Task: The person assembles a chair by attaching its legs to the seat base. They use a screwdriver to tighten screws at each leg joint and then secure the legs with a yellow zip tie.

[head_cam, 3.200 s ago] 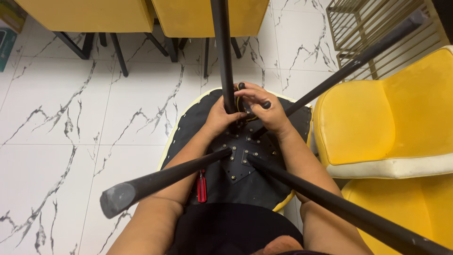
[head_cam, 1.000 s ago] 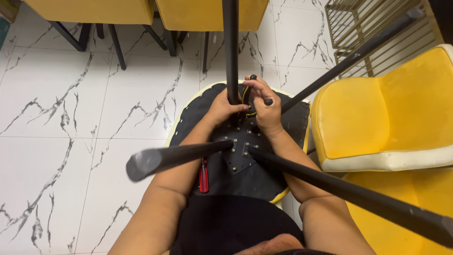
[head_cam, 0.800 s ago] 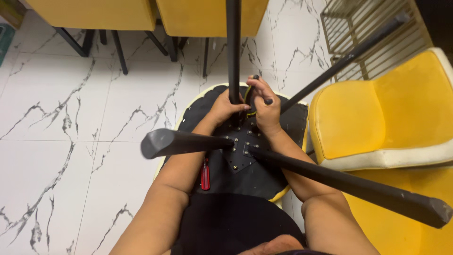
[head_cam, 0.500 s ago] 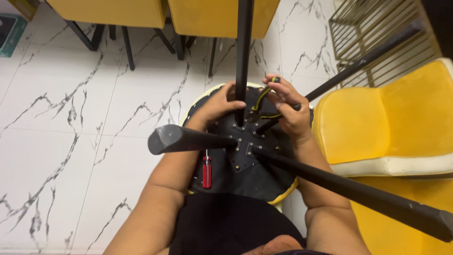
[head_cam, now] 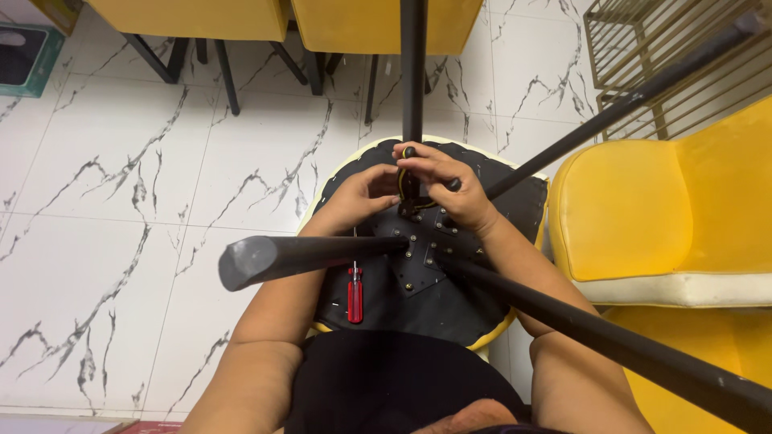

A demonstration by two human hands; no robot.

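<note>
An upturned chair seat point(head_cam: 450, 305) with a black underside lies on my lap, its black legs point(head_cam: 305, 253) pointing up and outwards. My right hand point(head_cam: 446, 185) grips a black-and-yellow handled tool point(head_cam: 410, 173) at the base of the far leg point(head_cam: 413, 72). My left hand point(head_cam: 362, 197) rests on the seat next to that leg's base, fingers curled towards the tool. A small red-handled screwdriver point(head_cam: 355, 293) lies loose on the black underside, near my left forearm.
A yellow upholstered chair point(head_cam: 667, 209) stands close on the right. Two more yellow chairs point(head_cam: 193, 16) stand at the top on black legs. A wire rack point(head_cam: 643, 56) is at the upper right. A teal box point(head_cam: 28, 56) sits at the far left on the white marble floor.
The near left leg has swung across the view towards the centre. My hands stayed at the far leg's base, and the right hand has shifted its hold on the tool.
</note>
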